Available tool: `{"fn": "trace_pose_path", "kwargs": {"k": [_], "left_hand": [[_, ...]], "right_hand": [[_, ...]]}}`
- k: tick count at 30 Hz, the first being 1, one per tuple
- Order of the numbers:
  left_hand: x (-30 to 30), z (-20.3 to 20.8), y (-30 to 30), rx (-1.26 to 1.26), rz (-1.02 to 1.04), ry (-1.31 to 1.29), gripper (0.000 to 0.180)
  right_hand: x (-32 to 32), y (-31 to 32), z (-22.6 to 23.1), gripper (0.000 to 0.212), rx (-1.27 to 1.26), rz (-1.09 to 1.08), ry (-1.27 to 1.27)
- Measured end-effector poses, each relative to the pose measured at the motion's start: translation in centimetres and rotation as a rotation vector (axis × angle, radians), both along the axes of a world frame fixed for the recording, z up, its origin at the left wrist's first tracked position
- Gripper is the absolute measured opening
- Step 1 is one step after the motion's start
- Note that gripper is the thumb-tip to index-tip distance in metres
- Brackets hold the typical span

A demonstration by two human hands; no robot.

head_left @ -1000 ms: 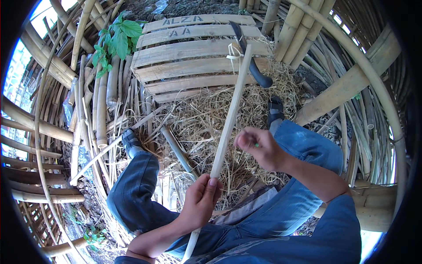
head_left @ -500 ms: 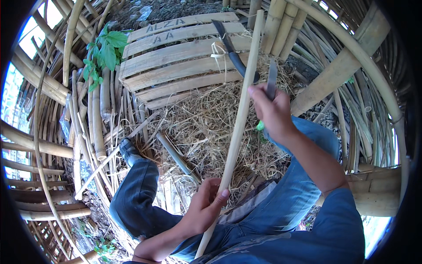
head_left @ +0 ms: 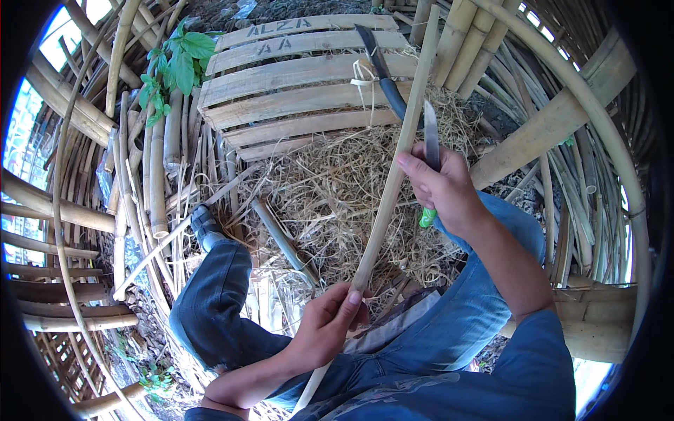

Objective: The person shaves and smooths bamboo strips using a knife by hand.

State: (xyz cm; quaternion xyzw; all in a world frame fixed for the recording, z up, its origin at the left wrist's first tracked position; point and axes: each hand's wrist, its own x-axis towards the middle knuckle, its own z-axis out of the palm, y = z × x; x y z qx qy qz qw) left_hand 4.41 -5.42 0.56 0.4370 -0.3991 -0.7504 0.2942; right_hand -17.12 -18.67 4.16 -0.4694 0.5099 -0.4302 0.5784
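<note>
A long, pale bamboo strip [head_left: 385,210] runs slanting from beside my lap up toward the far side. My left hand [head_left: 330,323] is closed around its lower part, thumb on top. In my right hand [head_left: 449,186] is a knife, its blade [head_left: 432,133] pointing up and away and its green handle end [head_left: 427,217] showing below the fingers. The right thumb lies at the strip's edge; whether it presses on it I cannot tell. Beyond the strip, a dark curved machete [head_left: 379,67] rests against a slatted wooden crate [head_left: 295,85].
Thin shavings [head_left: 337,189] cover the ground between my legs. A short bamboo piece [head_left: 284,242] lies near my left foot [head_left: 206,228]. Bamboo poles [head_left: 154,175] are stacked on the left, a leafy plant [head_left: 179,67] above them. A thick bamboo beam [head_left: 554,116] crosses at right.
The view has shifted a little. My right hand has come slightly nearer along the strip, and the knife has turned, showing more of its green handle. The strip slants more.
</note>
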Motion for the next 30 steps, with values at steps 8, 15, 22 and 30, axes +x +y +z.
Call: {"fn": "trace_pose_path", "kwargs": {"k": [8, 15, 22, 30], "left_hand": [[0.8, 0.3, -1.7, 0.123, 0.107, 0.195, 0.046], [1.3, 1.0, -2.5, 0.381, 0.119, 0.349, 0.042], [2.1, 1.2, -2.9, 0.385, 0.135, 0.360, 0.045], [2.0, 1.5, -3.1, 0.346, 0.124, 0.313, 0.045]], "right_hand": [[0.1, 1.4, -0.7, 0.026, -0.014, 0.256, 0.056], [2.1, 3.3, -0.3, 0.023, 0.240, 0.638, 0.091], [2.5, 4.1, 1.7, 0.033, -0.066, 0.566, 0.552], [2.2, 5.1, 1.2, 0.035, -0.678, 0.464, 0.873]]}}
